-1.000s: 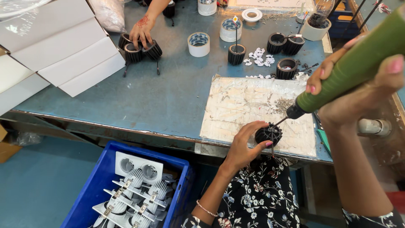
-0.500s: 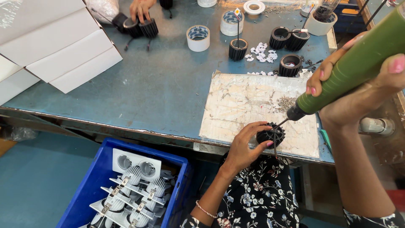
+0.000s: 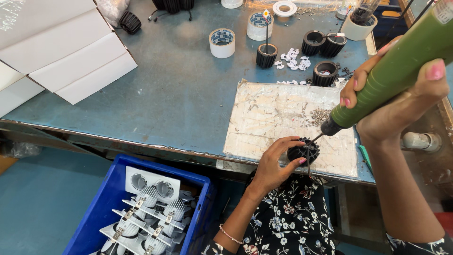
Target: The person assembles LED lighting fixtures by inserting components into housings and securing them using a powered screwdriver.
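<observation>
Since a second ago the other person's hand at the far left of the bench has gone from view, leaving only a loose black finned housing (image 3: 130,21) there; the view has tipped down a little, and the two hands hold much as they did.

Nearest, below the bench edge, a blue crate (image 3: 101,208) holds white finned lamp parts (image 3: 155,222), its lower end cut off by the frame. The flowered dress (image 3: 292,226) covers the lap beside it.

The left hand (image 3: 273,165) is curled around a black finned lamp housing (image 3: 304,152), held at the near edge of the bench over the worn silvery mat (image 3: 278,118). Fingers and thumb are closed on its sides, so much of the housing is hidden behind them. The right hand (image 3: 401,101) is wrapped tight around a green electric screwdriver (image 3: 391,75); its top end runs out of the frame. The thin bit meets the housing's top face, but the screw itself is too small to make out. A small heap of screws (image 3: 320,115) lies on the mat just beyond.

Farther back on the blue-grey bench (image 3: 179,94) stand more black housings (image 3: 325,73), scattered small white pieces (image 3: 292,59) and two rolls of tape (image 3: 222,42). White cartons (image 3: 61,52) are stacked at the left, partly cut off. A white cup (image 3: 357,29) at the far right holds dark things that cannot be told.
</observation>
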